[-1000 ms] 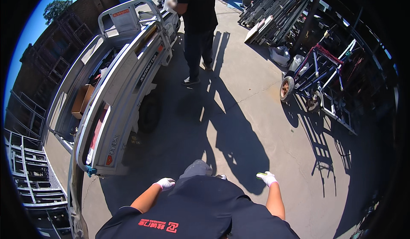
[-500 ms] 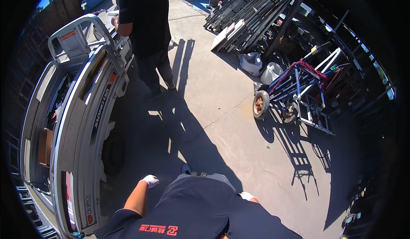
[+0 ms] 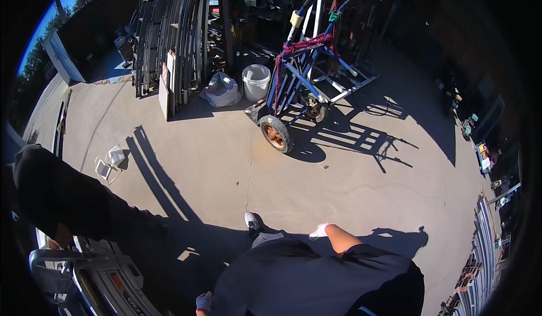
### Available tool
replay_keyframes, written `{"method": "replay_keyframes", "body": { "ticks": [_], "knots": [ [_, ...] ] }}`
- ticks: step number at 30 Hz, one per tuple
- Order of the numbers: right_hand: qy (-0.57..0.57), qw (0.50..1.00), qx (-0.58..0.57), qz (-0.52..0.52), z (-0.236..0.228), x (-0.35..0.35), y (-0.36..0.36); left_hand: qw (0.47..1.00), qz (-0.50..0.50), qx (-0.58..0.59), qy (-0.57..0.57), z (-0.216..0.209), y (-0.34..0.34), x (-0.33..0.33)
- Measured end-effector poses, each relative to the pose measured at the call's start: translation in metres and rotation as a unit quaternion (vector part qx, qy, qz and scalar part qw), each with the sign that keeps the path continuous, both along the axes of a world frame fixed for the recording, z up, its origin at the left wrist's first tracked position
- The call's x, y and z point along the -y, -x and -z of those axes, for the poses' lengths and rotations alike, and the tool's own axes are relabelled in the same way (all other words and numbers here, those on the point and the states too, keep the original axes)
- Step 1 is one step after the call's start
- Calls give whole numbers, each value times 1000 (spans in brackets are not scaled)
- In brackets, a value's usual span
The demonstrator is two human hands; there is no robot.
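While our white-gloved left hand (image 3: 204, 302) hung right of, and apart from, the grey, metal-sided cargo vehicle (image 3: 110, 277), our white-gloved right hand (image 3: 320, 231) hung farther away; we could not tell either hand's closure.

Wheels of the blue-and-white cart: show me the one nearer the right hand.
The left wheel, rusty-orange at its centre, is nearer the right hand; the other wheel sits farther back, to its right.

R hand (image 3: 319, 231) w/ cloth glove (image 3: 322, 229), bucket (image 3: 256, 84) smooth plastic, wheel hub (image 3: 274, 136) rusty metal, grnd (image 3: 220, 155) matt concrete.
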State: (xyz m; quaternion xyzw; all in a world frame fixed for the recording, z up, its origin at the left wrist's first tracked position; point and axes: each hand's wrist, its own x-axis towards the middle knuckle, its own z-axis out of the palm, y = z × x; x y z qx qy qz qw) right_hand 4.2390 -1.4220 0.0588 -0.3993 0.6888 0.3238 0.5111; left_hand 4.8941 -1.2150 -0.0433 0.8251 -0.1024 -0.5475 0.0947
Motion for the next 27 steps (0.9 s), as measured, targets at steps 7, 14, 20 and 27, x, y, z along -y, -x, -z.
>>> {"method": "replay_keyframes", "body": {
  "ticks": [7,14,20,27],
  "knots": [
    [161,969,102,-157,-14,281,-191,998,5,-39,38,6,-9,58],
    [351,869,248,-247,-93,420,-332,960,-31,-36,277,-32,-67,203],
    [474,798,290,-233,-139,456,-446,926,34,-57,372,-133,-114,445],
    [635,604,425,-228,-192,523,-546,854,97,-165,484,-287,-146,624]
  ]
}}
